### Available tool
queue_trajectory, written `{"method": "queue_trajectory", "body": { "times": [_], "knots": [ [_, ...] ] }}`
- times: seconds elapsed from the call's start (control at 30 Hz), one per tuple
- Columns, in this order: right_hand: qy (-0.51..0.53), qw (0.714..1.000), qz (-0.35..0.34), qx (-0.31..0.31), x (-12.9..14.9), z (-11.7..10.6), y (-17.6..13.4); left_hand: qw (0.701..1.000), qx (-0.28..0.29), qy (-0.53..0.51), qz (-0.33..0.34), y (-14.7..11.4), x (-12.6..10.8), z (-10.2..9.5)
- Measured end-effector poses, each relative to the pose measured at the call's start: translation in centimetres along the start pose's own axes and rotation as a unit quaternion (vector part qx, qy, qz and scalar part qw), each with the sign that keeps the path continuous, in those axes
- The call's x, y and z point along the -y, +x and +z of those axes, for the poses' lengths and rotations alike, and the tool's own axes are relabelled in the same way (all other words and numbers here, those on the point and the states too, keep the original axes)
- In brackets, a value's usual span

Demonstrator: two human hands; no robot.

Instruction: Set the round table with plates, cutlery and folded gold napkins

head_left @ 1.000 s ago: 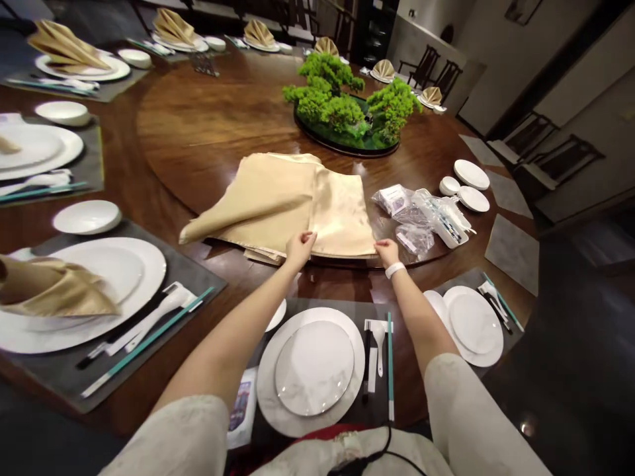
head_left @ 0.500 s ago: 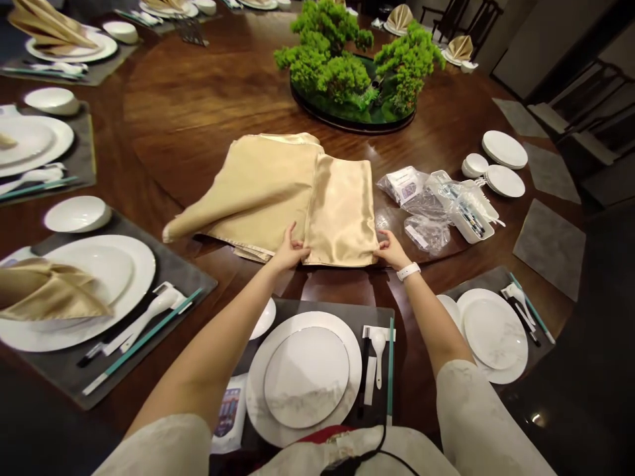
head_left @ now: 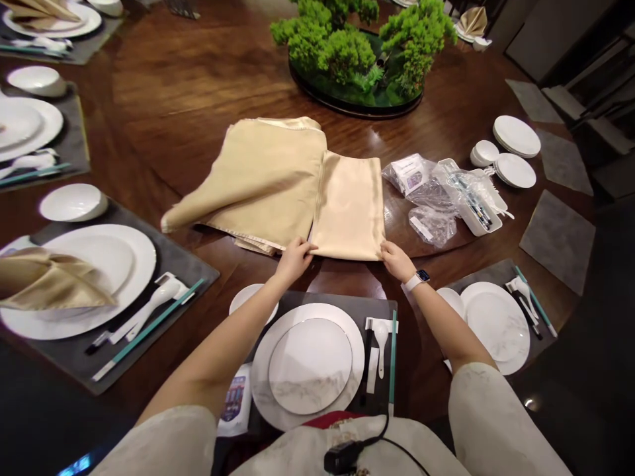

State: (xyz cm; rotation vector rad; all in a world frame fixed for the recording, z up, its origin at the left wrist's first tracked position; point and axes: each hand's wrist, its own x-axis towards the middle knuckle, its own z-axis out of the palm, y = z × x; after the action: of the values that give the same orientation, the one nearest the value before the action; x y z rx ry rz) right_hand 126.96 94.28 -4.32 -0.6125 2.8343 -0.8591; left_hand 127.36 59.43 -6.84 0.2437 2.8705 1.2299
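A folded gold satin napkin (head_left: 349,206) lies on the dark wooden table, its near edge stretched between my two hands. My left hand (head_left: 296,258) pinches the near left corner. My right hand (head_left: 396,260), with a watch on the wrist, is closed on the near right corner. Beside the napkin on the left is a stack of larger gold cloths (head_left: 270,182), partly unfolded and with a rolled end. Just below my hands is a place setting with a marbled plate (head_left: 310,365) on a grey mat, a white spoon (head_left: 381,344) and teal chopsticks (head_left: 392,360).
Right of the napkin lie clear plastic bags (head_left: 431,225) and a white cutlery tray (head_left: 471,198). Farther right are stacked plates (head_left: 516,135) and small bowls (head_left: 484,153). A miniature tree centrepiece (head_left: 354,59) stands beyond. Another setting holds a folded napkin (head_left: 54,281) at left.
The right hand has turned, bringing the watch face into view, and its fingers have closed around the corner. The left fingers have curled in at the near edge. The camera view has shifted slightly.
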Motion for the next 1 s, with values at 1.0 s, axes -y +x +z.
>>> {"method": "queue_trajectory", "body": {
  "times": [1.0],
  "knots": [
    [0.039,0.982,0.092,-0.163,-2.2,-0.7,6.5,0.991,-0.023,-0.119,-0.061,6.1,0.2,0.6]
  ]
}}
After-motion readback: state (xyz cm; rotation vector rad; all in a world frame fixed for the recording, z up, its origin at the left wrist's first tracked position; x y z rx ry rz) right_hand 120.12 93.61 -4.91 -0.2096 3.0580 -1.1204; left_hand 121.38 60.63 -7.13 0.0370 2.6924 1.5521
